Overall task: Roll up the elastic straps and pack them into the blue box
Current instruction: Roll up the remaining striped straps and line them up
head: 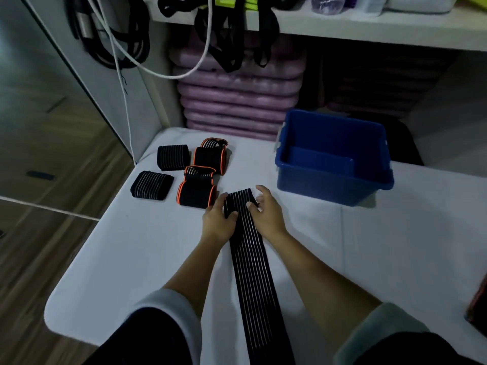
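A long black elastic strap with thin white stripes (254,262) lies stretched toward me across the white table (147,254). Its far end is a small roll, gripped on its left side by my left hand (217,221) and on its right side by my right hand (264,213). The blue box (334,156) stands open just beyond my right hand, with nothing visible inside. Left of my hands lie two rolled striped straps (152,185) (173,157) and two rolled black straps with orange edges (196,189) (210,155).
Behind the table is a stack of purple mats (237,98) under a white shelf (369,30). Black straps and a white cable (123,75) hang at the back left. A dark reddish object (478,309) sits at the table's right edge. Wooden floor lies to the left.
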The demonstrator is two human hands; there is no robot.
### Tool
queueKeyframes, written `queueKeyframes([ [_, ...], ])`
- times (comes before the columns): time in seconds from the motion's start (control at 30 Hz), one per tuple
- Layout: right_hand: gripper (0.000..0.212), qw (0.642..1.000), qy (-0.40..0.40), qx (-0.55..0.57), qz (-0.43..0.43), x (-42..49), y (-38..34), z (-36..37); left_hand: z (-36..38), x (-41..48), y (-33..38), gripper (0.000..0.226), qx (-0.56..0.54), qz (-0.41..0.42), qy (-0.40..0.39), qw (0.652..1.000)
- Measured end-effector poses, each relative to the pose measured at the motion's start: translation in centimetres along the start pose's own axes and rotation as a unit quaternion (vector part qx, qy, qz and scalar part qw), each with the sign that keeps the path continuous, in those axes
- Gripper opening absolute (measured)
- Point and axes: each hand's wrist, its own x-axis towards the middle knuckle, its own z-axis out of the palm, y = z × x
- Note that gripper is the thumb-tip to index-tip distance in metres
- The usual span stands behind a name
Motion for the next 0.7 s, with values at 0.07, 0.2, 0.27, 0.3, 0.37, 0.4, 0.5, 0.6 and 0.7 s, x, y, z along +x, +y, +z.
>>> queueKeyframes([
  [0.07,0.053,1.000,-0.002,-0.016,0.012,1.5,-0.1,0.6,0.3,1.5,-0.3,0.059,0.015,-0.003,-0.015,1.000],
  [0.2,0.054,0.999,0.006,-0.016,0.030,3.3,0.0,1.1,0.7,2.9,-0.1,0.049,0.004,-0.007,0.008,1.000],
  [0.27,0.050,0.999,0.015,0.009,0.030,3.7,-0.1,1.0,0.7,2.9,0.4,0.040,-0.017,0.007,0.034,0.999],
  [0.3,0.046,0.999,0.020,0.025,0.030,4.0,-0.2,0.9,0.6,3.0,0.7,0.036,-0.022,0.018,0.048,0.998],
  [0.37,0.040,0.997,0.026,0.061,0.025,4.5,-0.3,0.7,0.4,3.1,1.3,0.033,-0.041,0.036,0.067,0.996],
  [0.4,0.041,0.996,0.025,0.079,0.019,4.8,-0.3,0.6,0.3,3.3,1.6,0.032,-0.054,0.042,0.069,0.995],
  [0.5,0.054,0.992,0.014,0.126,0.001,5.6,-0.5,0.2,-0.3,4.1,2.3,0.035,-0.082,0.071,0.052,0.993],
  [0.6,0.069,0.990,-0.007,0.143,-0.021,6.1,-0.5,-0.1,-0.7,4.8,2.5,0.043,-0.085,0.100,0.010,0.991],
  [0.7,0.078,0.992,-0.019,0.114,-0.041,6.6,0.1,-0.2,-0.8,5.5,2.2,0.053,-0.093,0.096,-0.031,0.991],
])
